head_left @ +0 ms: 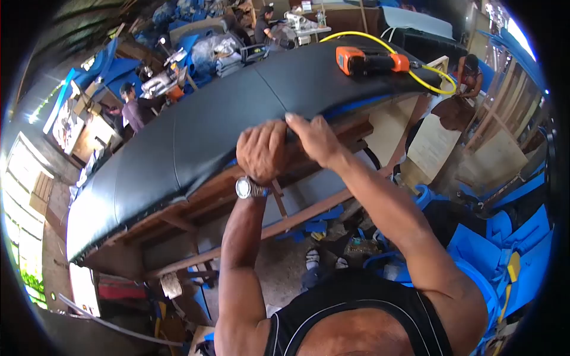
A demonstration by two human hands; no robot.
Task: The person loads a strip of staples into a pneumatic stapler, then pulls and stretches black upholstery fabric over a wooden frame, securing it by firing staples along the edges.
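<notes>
A long sofa frame covered in black leatherette (219,107) stretches across the view, with stitched seams running over it. My left hand (261,151), a watch on its wrist, is closed over the cover's near edge, its fingers curled on top. Close beside it, my right hand (314,139) grips the same edge near a seam, the thumb lying over the black material. What lies under both palms is hidden. Below the edge, the wooden frame (237,238) is bare. On top, beyond my right hand, lies an orange and black air staple gun (371,62).
A yellow air hose (432,86) curls from the staple gun. Blue foam sheets (528,237) are piled at right. Co-workers sit at the left (133,110), the back (264,26) and the right (469,77). A sewing machine (300,22) stands at the back. Scraps litter the floor.
</notes>
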